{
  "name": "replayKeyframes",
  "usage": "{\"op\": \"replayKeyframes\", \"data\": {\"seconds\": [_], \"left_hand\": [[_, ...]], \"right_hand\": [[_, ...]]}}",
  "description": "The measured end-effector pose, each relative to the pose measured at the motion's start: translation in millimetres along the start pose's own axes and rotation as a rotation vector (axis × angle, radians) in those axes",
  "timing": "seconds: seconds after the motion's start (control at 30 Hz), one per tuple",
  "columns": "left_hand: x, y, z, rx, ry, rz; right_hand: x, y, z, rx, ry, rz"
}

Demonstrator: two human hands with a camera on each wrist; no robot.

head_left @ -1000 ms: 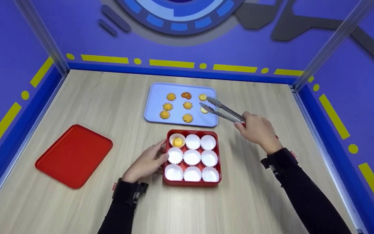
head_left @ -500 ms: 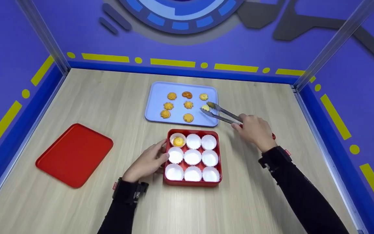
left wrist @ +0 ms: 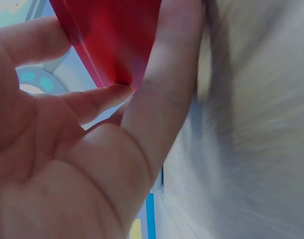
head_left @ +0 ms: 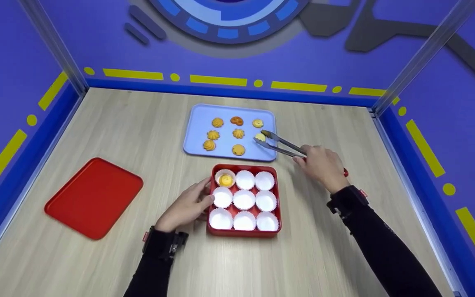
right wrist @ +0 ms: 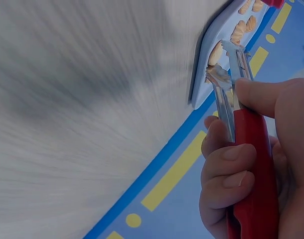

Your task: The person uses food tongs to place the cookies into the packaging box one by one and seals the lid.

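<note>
My left hand (head_left: 186, 206) holds the left side of a red box (head_left: 243, 234), thumb at the rim and fingers along the outer wall. In the box stand rows of white paper cups (head_left: 244, 199); the back-left cup contains a yellow cookie (head_left: 226, 180). My right hand (head_left: 324, 167) grips metal tongs (head_left: 283, 146) by their red handles (right wrist: 254, 174). Over the right part of a pale blue tray (head_left: 225, 154), the tong tips stand on either side of a pale yellow cookie (head_left: 260, 137). That cookie is partly covered by the near tip.
Several other cookies lie on the tray, among them a brown pretzel-shaped one (head_left: 236, 121) and a flat round one (head_left: 238, 149). A red tray or lid (head_left: 95, 198) lies at the left of the wooden table (head_left: 159, 140). Blue panels (head_left: 217, 62) enclose the back and sides.
The tongs have shifted slightly toward the front from between the two right-hand cookies, and their tips now flank the pale yellow one. My left hand and the box have stayed put.
</note>
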State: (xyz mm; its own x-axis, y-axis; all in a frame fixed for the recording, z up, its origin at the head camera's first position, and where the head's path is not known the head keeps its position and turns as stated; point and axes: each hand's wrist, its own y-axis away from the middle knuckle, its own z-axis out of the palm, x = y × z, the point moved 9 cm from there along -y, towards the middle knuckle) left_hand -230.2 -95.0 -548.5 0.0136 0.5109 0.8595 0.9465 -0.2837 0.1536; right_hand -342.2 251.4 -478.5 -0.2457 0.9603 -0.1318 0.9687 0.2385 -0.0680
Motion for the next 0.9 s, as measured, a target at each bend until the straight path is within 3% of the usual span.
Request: {"op": "replayKeyframes", "data": {"seconds": [0.53,0.9], "left_hand": [[0.4,0.0,0.2,0.003,-0.024,0.004],[-0.5,-0.3,-0.3,-0.002,-0.002,-0.012]], "right_hand": [[1,8,-4,0.053,0.013,-0.040],[-3,25,-32,0.071,-0.029,-0.095]]}}
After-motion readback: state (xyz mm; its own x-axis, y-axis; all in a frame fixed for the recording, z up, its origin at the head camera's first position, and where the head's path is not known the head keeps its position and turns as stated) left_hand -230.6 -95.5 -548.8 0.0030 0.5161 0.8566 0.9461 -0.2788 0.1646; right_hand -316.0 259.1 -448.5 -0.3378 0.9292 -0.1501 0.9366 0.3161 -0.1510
